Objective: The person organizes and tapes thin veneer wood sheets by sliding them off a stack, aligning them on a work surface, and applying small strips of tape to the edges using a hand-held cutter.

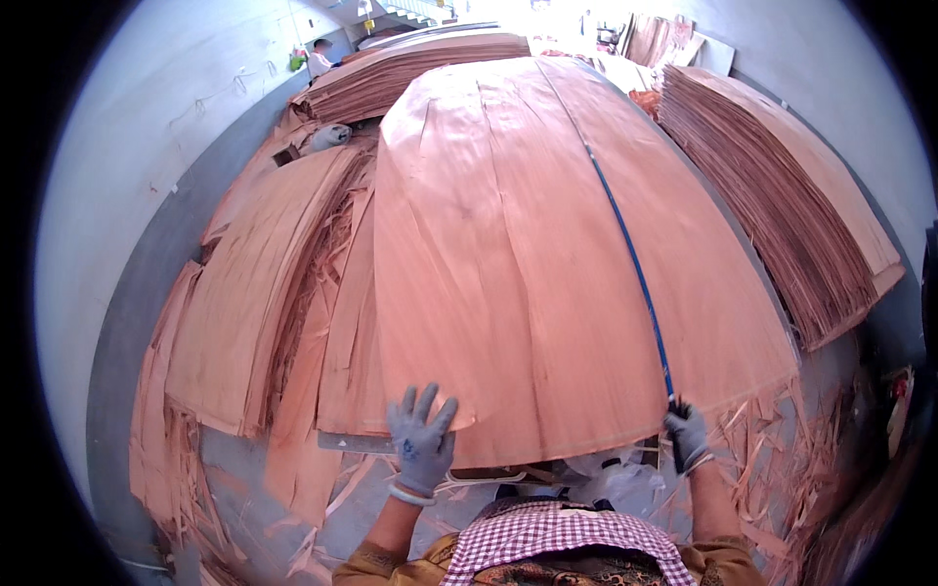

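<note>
a broad stack of thin reddish wood veneer sheets (528,254) fills the middle of the room, its top sheet smooth and running away from the person toward the far wall. to the right of that stack stands a second, tall pile of veneer (782,205), its layered edges showing, well apart across a narrow strip of floor. to the left of the stack lies a looser heap of split and curled veneer strips (264,293), and beyond the stack's far end sits another flat pile (410,68). scraps and splinters of veneer (772,439) litter the grey floor by the stack's near right corner.

a long blue strip-like tool (635,264) lies across the top sheet, slanting from the near right edge up toward the far end; what kind of tool it is i cannot tell.

the left hand (420,439), in a grey work glove, lies flat with its fingers spread on the near edge of the top sheet. the right hand (686,435), gloved too, is closed around the dark near end of the blue tool at the stack's near right edge.
</note>
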Motion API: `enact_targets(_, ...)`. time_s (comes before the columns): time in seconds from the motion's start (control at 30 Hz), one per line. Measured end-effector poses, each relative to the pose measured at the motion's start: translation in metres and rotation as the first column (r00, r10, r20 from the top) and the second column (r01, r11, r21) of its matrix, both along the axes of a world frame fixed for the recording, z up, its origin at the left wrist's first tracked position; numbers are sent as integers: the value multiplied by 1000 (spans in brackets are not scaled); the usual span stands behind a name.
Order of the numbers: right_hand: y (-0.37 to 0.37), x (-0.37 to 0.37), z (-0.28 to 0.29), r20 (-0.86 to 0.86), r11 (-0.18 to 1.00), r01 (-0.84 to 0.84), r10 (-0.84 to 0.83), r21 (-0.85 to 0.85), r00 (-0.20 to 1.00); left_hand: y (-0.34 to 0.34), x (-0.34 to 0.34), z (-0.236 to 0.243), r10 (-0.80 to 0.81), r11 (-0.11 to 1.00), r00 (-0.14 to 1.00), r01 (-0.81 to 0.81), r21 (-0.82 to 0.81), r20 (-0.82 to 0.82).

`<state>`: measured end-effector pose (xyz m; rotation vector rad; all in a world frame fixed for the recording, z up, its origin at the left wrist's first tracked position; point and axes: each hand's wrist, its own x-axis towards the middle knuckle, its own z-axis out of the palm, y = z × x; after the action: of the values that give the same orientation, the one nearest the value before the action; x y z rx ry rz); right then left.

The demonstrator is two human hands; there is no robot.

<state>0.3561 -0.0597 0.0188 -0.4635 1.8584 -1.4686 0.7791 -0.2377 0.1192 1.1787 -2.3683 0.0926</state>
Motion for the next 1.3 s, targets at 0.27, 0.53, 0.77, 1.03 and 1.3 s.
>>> enact_targets(0.27,12,2,-35,-165,998,-18,29,68,986,18,75,-93,613,784,657,-435,443,-438)
enact_targets(0.53,54,31,-47,-156,988,26,-2,153,988,-11,119,-157,829,535,484,-533,655,-282)
enact_targets(0.77,-62,1,-20,-93,997,-78,74,-31,993,-119,126,-158,600,799,645,-514,313,-474)
enact_targets(1.03,-84,-29,-30,-305,997,-23,45,75,951,-143,76,-121,588,803,316,-122,583,-744)
enact_targets(1.3,-30,4,-40,-335,998,4,18,64,942,-78,132,-135,673,737,240,-146,660,-699)
